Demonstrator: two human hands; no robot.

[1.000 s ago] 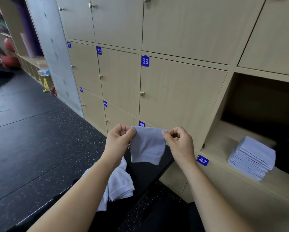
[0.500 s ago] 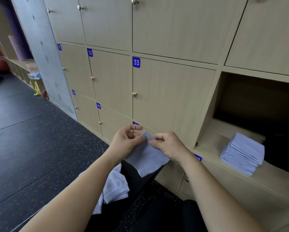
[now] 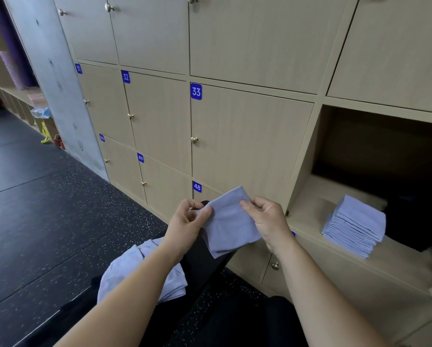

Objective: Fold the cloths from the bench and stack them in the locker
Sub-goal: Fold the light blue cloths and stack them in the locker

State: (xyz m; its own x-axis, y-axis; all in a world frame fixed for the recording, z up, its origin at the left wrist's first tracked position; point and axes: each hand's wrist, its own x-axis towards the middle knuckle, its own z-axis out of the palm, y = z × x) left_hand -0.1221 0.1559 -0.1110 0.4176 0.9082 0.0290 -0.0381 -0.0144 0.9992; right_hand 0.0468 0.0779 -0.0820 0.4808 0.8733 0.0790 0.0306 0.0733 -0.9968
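Observation:
A folded pale blue cloth hangs in the air between both hands, above the black bench. My left hand pinches its left edge with thumb and fingers. My right hand grips its right edge, thumb on top. Below my left forearm, a heap of unfolded pale cloths lies on the bench. The open locker to the right holds a neat stack of folded cloths on its shelf.
A wall of closed wooden lockers with blue number plates stands straight ahead. Black speckled floor stretches to the left. A grey concrete pillar and low shelving with items sit at the far left.
The cloth was held spread by its top corners; my hands came together and folded it smaller. It now sits tilted between both hands, and the view has shifted a little.

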